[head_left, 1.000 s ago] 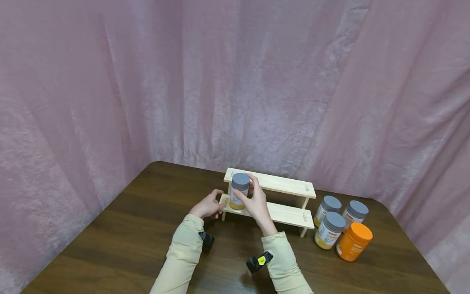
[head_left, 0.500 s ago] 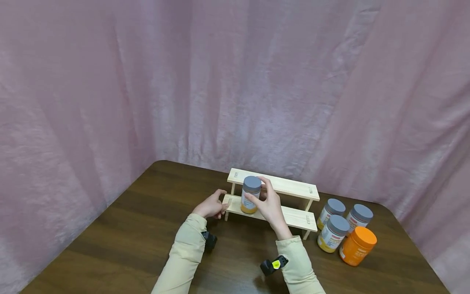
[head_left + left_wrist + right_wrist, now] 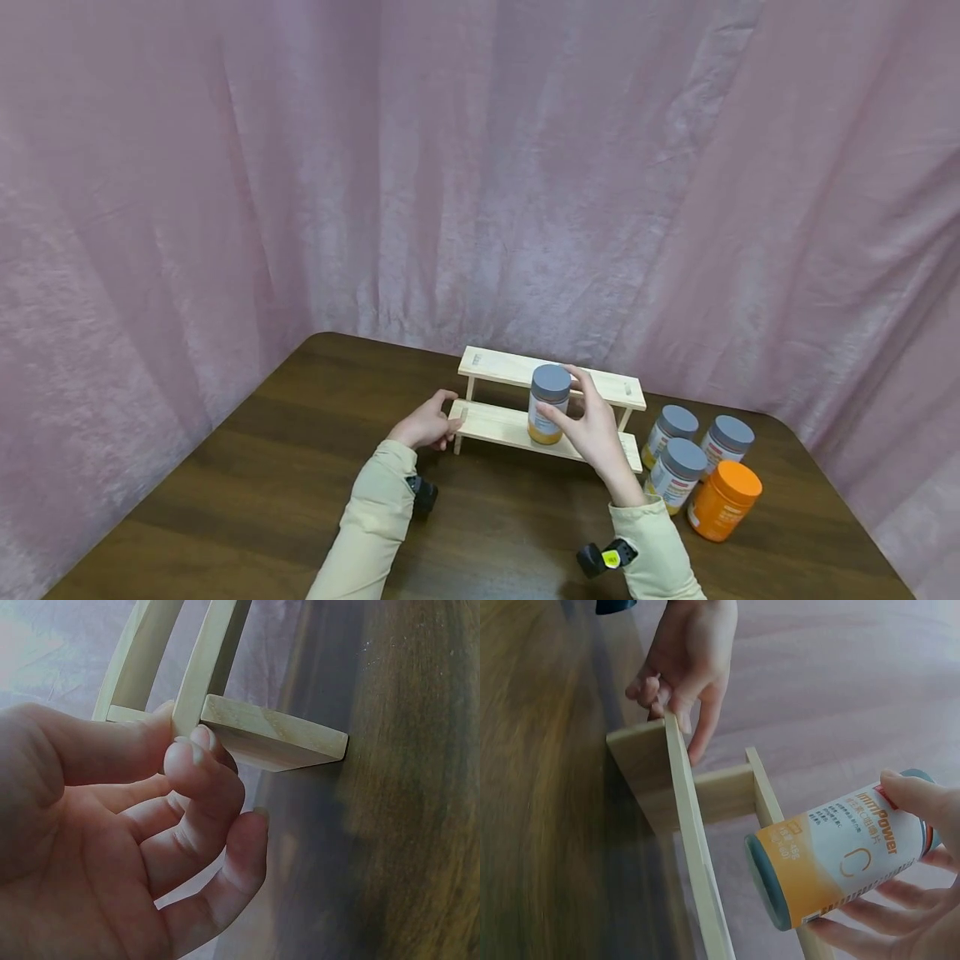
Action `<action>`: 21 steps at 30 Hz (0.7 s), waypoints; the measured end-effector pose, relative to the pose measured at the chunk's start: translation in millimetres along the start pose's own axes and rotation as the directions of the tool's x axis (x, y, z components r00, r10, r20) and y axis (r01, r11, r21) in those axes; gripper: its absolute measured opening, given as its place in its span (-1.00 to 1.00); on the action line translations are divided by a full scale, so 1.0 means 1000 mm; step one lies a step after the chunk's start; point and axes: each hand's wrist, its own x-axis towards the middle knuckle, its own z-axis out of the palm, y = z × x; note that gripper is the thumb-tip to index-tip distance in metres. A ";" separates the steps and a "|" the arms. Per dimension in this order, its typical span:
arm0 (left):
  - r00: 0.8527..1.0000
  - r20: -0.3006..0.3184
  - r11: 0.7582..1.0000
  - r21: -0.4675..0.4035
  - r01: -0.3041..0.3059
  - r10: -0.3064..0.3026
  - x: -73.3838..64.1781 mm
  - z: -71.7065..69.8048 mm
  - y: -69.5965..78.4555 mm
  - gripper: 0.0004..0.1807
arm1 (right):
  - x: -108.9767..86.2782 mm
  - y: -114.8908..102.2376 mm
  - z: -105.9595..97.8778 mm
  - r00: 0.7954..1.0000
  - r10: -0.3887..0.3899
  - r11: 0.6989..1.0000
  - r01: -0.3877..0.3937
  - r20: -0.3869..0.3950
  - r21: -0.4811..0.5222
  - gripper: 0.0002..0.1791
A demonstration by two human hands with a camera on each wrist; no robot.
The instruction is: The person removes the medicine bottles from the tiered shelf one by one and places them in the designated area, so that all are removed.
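My right hand (image 3: 592, 425) grips a supplement jar (image 3: 549, 408) with a grey lid and a white and yellow label, thumb on one side and fingers on the other. The jar is upright in the head view, over the right half of the lower plank of a two-tier wooden shelf (image 3: 495, 423). A gap shows between the jar's base (image 3: 765, 885) and the lower plank (image 3: 697, 855) in the right wrist view. At the shelf's left end, my left hand (image 3: 426, 423) pinches the lower plank's edge (image 3: 192, 690) between thumb and curled fingers.
Right of the shelf, several more jars stand close together: grey-lidded ones (image 3: 675, 471) and an orange one (image 3: 723, 500). The dark wooden table (image 3: 300, 467) reaches back to a pink curtain (image 3: 480, 208).
My right hand has carried the grey-lidded jar from the shelf's left end toward the right along the lower tier. The left hand keeps its hold on the shelf end.
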 end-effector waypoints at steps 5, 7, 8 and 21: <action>1.000 -0.004 1.000 -0.003 0.003 -0.003 0.000 0.001 0.000 -0.42 | -0.007 0.008 -0.015 1.000 -0.010 0.999 0.010 -0.008 -0.039 -0.21; 1.000 -0.001 1.000 -0.005 0.006 -0.006 -0.001 0.001 0.001 -0.42 | -0.010 0.010 -0.021 1.000 -0.008 0.999 0.008 -0.007 -0.049 -0.21; 1.000 0.001 1.000 -0.009 0.009 -0.009 -0.001 0.001 0.001 -0.42 | -0.012 0.011 -0.024 1.000 -0.004 0.998 0.003 -0.007 -0.056 -0.21; 1.000 0.006 1.000 -0.005 0.014 -0.014 -0.001 -0.003 0.000 -0.42 | -0.015 0.017 -0.065 0.993 0.036 0.991 -0.051 -0.111 -0.127 -0.23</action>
